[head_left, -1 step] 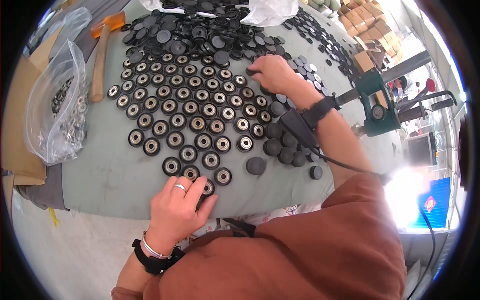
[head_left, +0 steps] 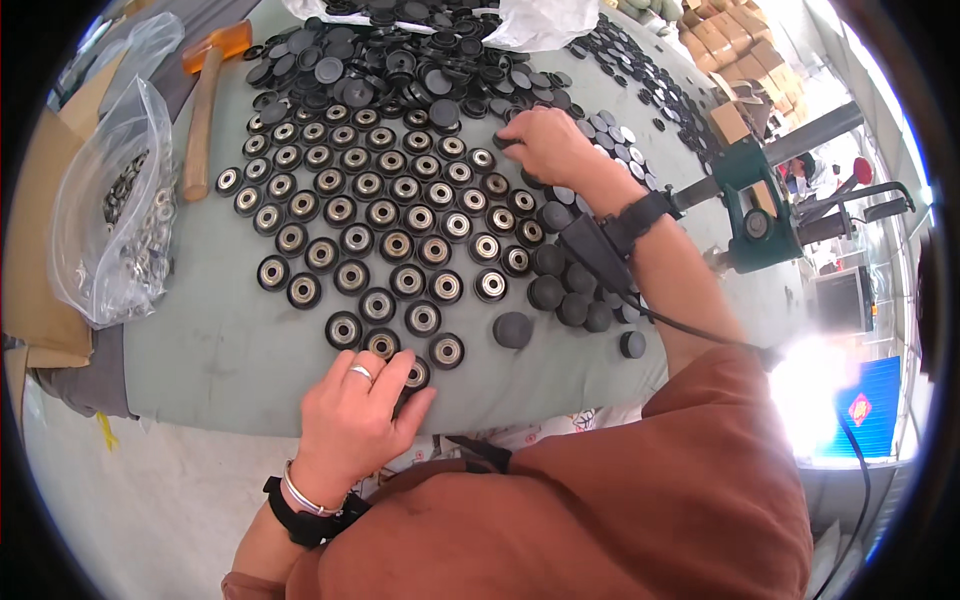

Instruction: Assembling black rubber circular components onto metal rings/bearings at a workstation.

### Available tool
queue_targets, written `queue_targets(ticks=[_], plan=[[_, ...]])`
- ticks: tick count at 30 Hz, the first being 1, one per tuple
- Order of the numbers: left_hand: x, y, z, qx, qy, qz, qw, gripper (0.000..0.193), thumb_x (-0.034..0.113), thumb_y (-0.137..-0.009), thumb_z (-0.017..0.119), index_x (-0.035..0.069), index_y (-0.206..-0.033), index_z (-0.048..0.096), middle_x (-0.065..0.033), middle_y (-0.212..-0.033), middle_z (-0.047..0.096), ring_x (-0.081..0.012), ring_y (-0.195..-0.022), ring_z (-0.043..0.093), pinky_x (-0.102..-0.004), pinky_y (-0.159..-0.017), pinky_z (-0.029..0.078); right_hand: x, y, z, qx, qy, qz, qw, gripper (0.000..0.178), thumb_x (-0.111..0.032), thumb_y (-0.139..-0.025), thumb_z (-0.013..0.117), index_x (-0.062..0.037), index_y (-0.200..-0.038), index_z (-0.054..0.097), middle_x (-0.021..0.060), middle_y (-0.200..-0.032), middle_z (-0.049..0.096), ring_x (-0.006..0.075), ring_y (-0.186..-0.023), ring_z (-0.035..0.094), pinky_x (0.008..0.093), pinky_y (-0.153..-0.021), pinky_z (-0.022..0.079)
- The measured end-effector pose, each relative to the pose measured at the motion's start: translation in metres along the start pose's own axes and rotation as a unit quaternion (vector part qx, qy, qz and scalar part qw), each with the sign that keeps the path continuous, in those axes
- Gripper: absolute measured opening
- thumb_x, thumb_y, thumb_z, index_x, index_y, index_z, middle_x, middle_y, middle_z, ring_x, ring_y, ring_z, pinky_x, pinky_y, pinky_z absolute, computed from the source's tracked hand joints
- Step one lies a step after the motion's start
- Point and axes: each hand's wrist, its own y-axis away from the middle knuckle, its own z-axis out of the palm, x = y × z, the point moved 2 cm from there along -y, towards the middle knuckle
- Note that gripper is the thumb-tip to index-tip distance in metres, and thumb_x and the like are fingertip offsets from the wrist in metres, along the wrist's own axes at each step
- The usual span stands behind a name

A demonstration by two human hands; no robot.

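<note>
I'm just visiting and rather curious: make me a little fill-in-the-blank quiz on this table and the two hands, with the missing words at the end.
1. The right hand reaches farther across the table than the ____ hand.
2. One finger of the left hand wears a ____.
3. The wheel at the left hand's fingertips has a metal centre and a rim coloured ____.
4. The mallet to the right of the clear bag has a head coloured ____.

Missing words: left; ring; black; orange.

Rust-brown shirt (head_left: 590,500), black wrist straps (head_left: 642,220)
</note>
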Motion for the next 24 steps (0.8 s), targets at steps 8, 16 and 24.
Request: queue_targets(ticks=[8, 16, 24], plan=[[0.0, 0.001, 0.001, 0.004, 0.022, -0.01, 1.0, 0.037, 0.019, -0.063, 0.078, 0.006, -0.094, 0.064, -0.0041, -0.072, 0.053, -0.0212, -0.065, 0.054, -0.0308, -0.05, 0.044, -0.031, 0.014, -0.008, 0.029, -0.18, 0.057, 0.982, 0.025, -0.019, -0.075, 0.071, -0.0028, -0.094, 0.069, 0.0123, -0.088, 0.067, 0.0258, -0.078, 0.063, 0.0333, -0.072, 0.051], [-0.002, 0.0, 0.001, 0.009, 0.024, -0.01, 1.0, 0.036, 0.019, -0.062, 0.079, 0.006, -0.093, 0.064, -0.0042, -0.071, 0.053, -0.0211, -0.065, 0.054, -0.0308, -0.05, 0.044, -0.05, 0.017, 0.0, 0.051, -0.039, -0.032, 0.997, 0.02, -0.012, -0.079, 0.064, -0.0017, -0.096, 0.066, 0.0101, -0.092, 0.064, 0.0281, -0.088, 0.058, 0.0356, -0.079, 0.047], [0.001, 0.001, -0.004, -0.012, 0.01, -0.02, 1.0, 0.035, 0.02, -0.063, 0.078, 0.006, -0.093, 0.065, -0.004, -0.071, 0.053, -0.0212, -0.065, 0.054, -0.0306, -0.05, 0.044, -0.074, 0.018, -0.002, 0.063, 0.077, -0.014, 0.995, 0.014, -0.016, -0.078, 0.056, -0.0046, -0.085, 0.061, 0.0057, -0.079, 0.059, 0.0237, -0.083, 0.054, 0.0384, -0.078, 0.038]])
